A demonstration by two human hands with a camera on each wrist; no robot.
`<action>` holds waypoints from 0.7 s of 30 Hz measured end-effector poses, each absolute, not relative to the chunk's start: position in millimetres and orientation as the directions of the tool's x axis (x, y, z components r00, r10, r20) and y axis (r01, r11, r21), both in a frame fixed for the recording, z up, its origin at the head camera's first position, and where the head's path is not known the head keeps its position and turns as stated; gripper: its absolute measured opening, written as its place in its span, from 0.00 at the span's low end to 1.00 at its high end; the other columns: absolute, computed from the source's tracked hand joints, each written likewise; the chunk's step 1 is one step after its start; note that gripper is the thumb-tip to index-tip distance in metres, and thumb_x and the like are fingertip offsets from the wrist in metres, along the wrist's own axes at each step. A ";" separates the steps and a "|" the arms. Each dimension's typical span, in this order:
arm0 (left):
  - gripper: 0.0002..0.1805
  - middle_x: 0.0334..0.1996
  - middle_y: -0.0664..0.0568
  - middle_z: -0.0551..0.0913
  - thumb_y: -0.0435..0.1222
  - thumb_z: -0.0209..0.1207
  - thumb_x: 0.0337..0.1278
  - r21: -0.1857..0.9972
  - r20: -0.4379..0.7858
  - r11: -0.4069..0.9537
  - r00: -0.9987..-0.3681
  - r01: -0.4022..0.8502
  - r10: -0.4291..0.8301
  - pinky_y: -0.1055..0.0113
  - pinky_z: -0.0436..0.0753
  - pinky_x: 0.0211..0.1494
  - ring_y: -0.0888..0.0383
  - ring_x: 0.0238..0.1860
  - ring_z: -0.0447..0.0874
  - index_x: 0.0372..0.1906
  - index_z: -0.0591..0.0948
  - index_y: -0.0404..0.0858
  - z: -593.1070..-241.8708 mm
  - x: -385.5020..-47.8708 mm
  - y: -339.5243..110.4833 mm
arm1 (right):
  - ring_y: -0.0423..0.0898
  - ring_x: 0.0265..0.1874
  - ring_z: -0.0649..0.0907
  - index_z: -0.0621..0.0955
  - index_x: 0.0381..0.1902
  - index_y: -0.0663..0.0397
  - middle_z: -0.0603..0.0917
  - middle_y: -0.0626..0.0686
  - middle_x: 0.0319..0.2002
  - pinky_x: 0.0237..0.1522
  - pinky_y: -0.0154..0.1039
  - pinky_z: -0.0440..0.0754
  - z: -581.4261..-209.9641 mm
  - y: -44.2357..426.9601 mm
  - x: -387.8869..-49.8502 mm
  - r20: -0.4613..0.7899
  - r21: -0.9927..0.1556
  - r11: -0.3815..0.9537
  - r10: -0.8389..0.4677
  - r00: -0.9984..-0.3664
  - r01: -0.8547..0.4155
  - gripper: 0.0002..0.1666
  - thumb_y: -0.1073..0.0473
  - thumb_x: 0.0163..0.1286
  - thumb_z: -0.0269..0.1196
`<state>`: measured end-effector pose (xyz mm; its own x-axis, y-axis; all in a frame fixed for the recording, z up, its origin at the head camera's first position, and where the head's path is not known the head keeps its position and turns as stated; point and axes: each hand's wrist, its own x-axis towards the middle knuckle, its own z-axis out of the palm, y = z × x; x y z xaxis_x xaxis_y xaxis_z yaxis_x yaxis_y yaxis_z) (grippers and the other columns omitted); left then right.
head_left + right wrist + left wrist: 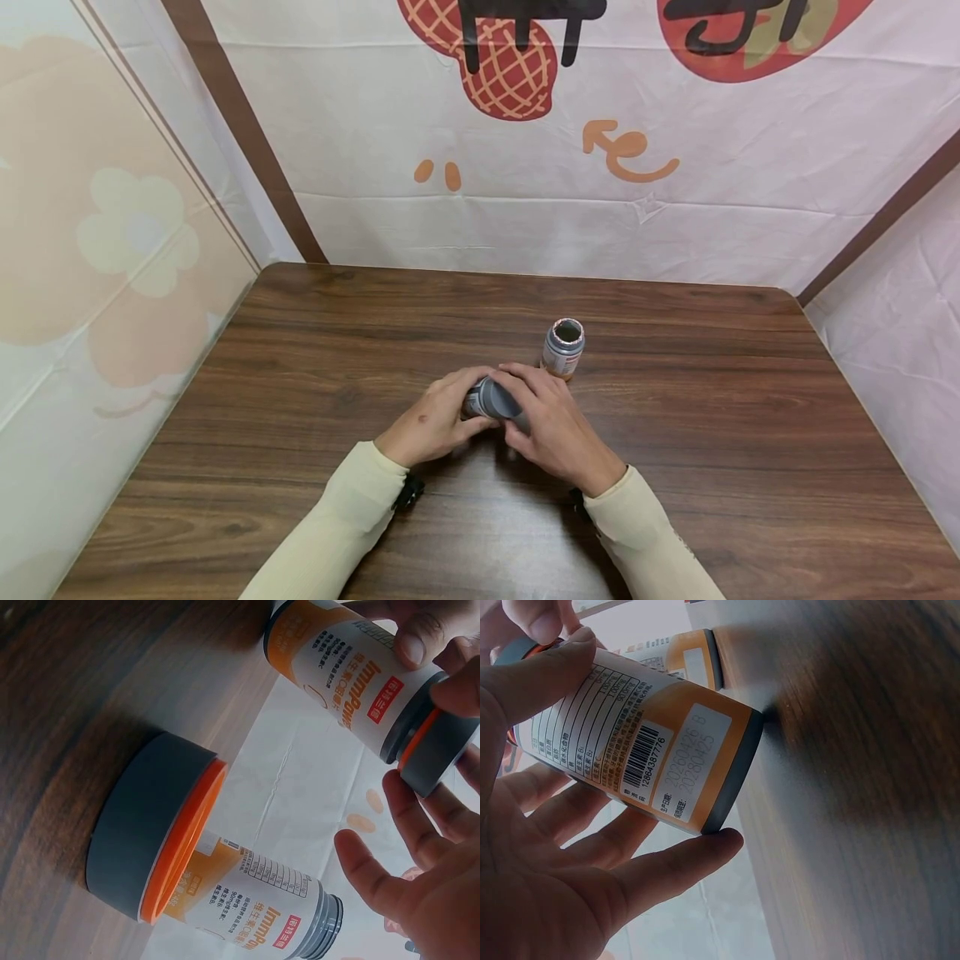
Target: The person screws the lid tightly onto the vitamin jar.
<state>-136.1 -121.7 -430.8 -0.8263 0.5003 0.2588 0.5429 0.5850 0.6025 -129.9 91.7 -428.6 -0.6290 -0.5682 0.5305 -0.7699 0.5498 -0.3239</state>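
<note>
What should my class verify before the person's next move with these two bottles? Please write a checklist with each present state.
1. Held vitamin C bottle steadied by the left hand: ok, gripped around its body.
2. Right hand on the held bottle's cap: ok, fingers around it.
3. Held bottle upright: not ok, it is tilted.
4. Cap's threads fully free or engaged: cannot tell, hidden by the cap.
5. Second vitamin C bottle standing upright: ok, uncapped, behind the hands.
6. Loose cap lying on the table: ok, orange rim up.
</note>
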 end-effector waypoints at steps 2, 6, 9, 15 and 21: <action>0.31 0.56 0.47 0.80 0.37 0.72 0.55 0.602 0.257 0.587 -0.827 0.542 0.500 0.54 0.79 0.57 0.51 0.55 0.80 0.63 0.73 0.40 -430.3 -136.0 -121.5 | 0.53 0.57 0.77 0.74 0.66 0.54 0.77 0.57 0.59 0.56 0.58 0.74 -428.5 91.8 -129.8 0.531 -0.325 0.553 -0.565 -0.632 -0.767 0.39 0.65 0.53 0.71; 0.31 0.57 0.47 0.79 0.37 0.72 0.56 0.602 0.247 0.593 -0.831 0.534 0.498 0.54 0.79 0.56 0.51 0.55 0.80 0.63 0.73 0.40 -429.3 -135.3 -121.2 | 0.53 0.55 0.78 0.74 0.65 0.55 0.77 0.57 0.57 0.55 0.57 0.75 -428.2 92.1 -129.3 0.529 -0.325 0.561 -0.559 -0.638 -0.761 0.38 0.63 0.55 0.72; 0.31 0.57 0.47 0.79 0.37 0.72 0.56 0.603 0.245 0.595 -0.833 0.532 0.496 0.53 0.79 0.56 0.51 0.55 0.79 0.64 0.73 0.40 -429.0 -135.1 -121.1 | 0.53 0.54 0.78 0.75 0.64 0.56 0.78 0.58 0.57 0.54 0.56 0.75 -428.2 92.2 -129.0 0.528 -0.325 0.569 -0.553 -0.644 -0.755 0.37 0.62 0.55 0.73; 0.32 0.58 0.47 0.79 0.36 0.72 0.56 0.605 0.244 0.593 -0.833 0.530 0.496 0.53 0.79 0.58 0.50 0.57 0.79 0.65 0.72 0.40 -429.3 -135.1 -121.3 | 0.53 0.53 0.79 0.75 0.64 0.55 0.78 0.58 0.55 0.52 0.56 0.76 -428.3 92.2 -129.4 0.530 -0.322 0.583 -0.541 -0.653 -0.746 0.38 0.60 0.55 0.74; 0.34 0.60 0.45 0.78 0.36 0.71 0.56 0.602 0.247 0.593 -0.831 0.535 0.499 0.53 0.79 0.59 0.49 0.58 0.79 0.67 0.71 0.38 -429.8 -135.5 -121.9 | 0.54 0.54 0.78 0.73 0.66 0.54 0.77 0.58 0.58 0.53 0.55 0.76 -428.8 92.3 -129.8 0.530 -0.319 0.582 -0.544 -0.650 -0.748 0.40 0.59 0.56 0.75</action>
